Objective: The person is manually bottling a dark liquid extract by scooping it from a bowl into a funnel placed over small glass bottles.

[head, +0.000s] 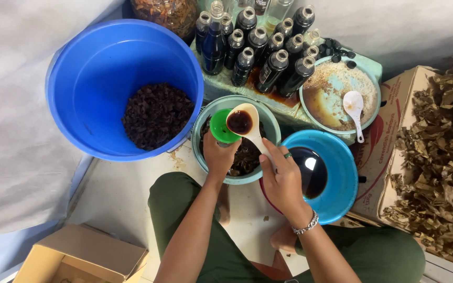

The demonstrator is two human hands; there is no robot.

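Note:
My right hand [281, 178] grips the handle of a cream plastic ladle [243, 121] whose bowl holds dark brown liquid. The ladle's bowl hangs right beside a green funnel [221, 126]. My left hand [218, 154] is closed around something under the funnel; the held thing is hidden. Both hands are over a teal bowl [272, 124] with dark soaked leaves. To the right sits a bright blue basin [342, 173] holding dark liquid.
A big blue bucket [100, 68] with dark wet leaves stands at the left. Several dark filled bottles [268, 52] crowd a tray at the back. A teal dish [336, 89] holds a white spoon [355, 107]. Dried leaves [441, 157] fill a cardboard box at right; another box [79, 254] lies bottom left.

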